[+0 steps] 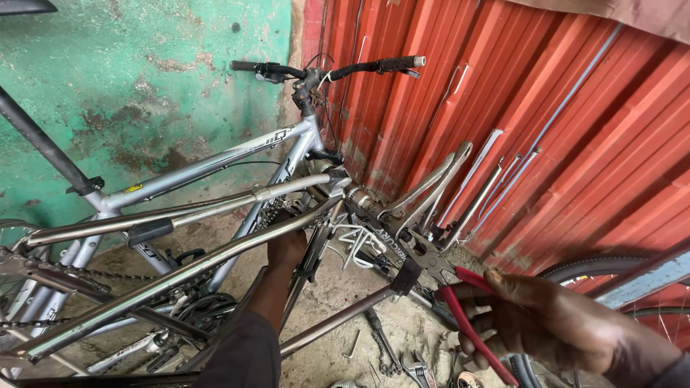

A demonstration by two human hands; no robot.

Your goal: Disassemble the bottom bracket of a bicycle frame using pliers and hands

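red-handled pliers (449, 284) gripped in right hand (546, 323), jaws on bare bike frame (215, 248) ahead. left hand (285, 248) behind frame tube, fingers hidden, grip unclear. silver bicycle (215, 158) beyond, partly cut off.

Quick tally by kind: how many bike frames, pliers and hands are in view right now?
Bike frames: 2, the silver bicycle by the wall and the bare frame in front of it
Red-handled pliers: 1
Hands: 2, left hand on the bare frame, right hand holding the pliers
Total: 5
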